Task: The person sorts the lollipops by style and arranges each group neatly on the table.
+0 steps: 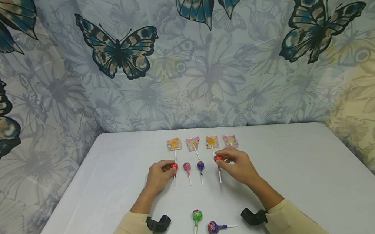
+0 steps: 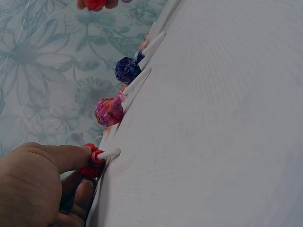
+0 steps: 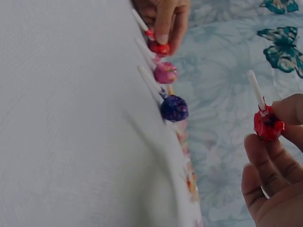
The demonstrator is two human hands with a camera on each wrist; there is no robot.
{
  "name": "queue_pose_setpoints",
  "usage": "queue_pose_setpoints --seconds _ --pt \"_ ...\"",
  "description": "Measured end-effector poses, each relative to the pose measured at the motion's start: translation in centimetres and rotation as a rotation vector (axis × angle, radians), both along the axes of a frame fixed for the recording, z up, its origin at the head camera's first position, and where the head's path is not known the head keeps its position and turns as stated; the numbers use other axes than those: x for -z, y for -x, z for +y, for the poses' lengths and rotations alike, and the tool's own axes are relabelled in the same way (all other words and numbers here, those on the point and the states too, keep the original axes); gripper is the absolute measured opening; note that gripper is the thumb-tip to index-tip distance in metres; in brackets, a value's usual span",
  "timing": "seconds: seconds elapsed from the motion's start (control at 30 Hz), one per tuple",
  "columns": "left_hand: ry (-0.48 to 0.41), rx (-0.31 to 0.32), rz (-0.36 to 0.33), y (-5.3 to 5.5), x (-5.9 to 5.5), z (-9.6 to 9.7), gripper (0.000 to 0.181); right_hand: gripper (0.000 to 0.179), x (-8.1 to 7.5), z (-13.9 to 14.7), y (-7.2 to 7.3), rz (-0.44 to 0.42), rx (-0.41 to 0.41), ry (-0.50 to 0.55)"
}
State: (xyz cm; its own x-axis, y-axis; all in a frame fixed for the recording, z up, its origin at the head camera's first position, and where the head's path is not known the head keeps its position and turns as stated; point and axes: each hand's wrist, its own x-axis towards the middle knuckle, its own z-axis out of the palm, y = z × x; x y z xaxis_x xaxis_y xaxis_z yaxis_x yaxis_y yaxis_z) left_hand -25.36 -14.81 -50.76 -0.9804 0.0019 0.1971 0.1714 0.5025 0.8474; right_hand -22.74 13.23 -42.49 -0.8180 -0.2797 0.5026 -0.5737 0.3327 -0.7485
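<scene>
My left hand (image 1: pixel 158 176) pinches the head of a red-wrapped lollipop (image 2: pixel 93 166) at the left end of a row, its white stick pointing toward me. Beside it in that row lie a pink lollipop (image 1: pixel 186 166) and a dark purple one (image 1: pixel 200 165). At the row's right end my right hand (image 1: pixel 237 164) holds another red lollipop (image 3: pixel 269 126) by its head between thumb and fingertips. In the right wrist view this lollipop shows raised off the table, stick upward.
Behind the row lie several flat lollipops in clear wrappers, among them an orange one (image 1: pixel 174 144) and a pink one (image 1: pixel 193 143). Nearer me on the white table (image 1: pixel 299 166) are a green lollipop (image 1: pixel 197 215) and a purple-and-red lollipop (image 1: pixel 213 227) lying sideways. Butterfly-patterned cloth hangs behind.
</scene>
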Motion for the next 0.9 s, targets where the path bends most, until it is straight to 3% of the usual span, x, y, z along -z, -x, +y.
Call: queue_pose_setpoints --seconds 0.23,0.5,0.9 --pt "0.003 -0.001 -0.003 0.1 0.2 -0.1 0.025 0.019 0.9 -0.3 0.8 -0.053 0.036 -0.006" --pt "0.014 -0.001 -0.008 0.2 0.3 0.0 0.024 0.022 4.7 0.2 3.1 -0.157 0.088 -0.006" --pt "0.011 -0.002 0.008 0.1 0.3 0.0 0.024 0.024 6.1 0.2 3.9 -0.177 0.092 -0.043"
